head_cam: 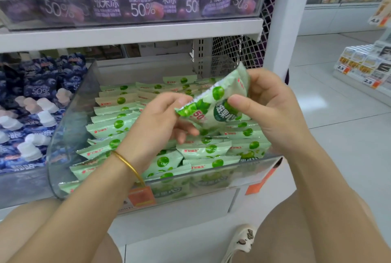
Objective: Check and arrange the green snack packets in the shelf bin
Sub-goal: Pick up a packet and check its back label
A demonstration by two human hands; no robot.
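You pinch the pale-green foil snack packet [213, 102] between your left hand [160, 119] and right hand [273, 104], its long axis rising rightward, just above the clear plastic shelf bin [232, 175].

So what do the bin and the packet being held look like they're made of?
The bin looks like clear rigid plastic, probably acrylic, glossy: the stacked packets show through its walls and its curved corner catches reflections. The held packet looks like thin printed plastic film with a soft sheen: it crinkles and has a serrated sealed edge.
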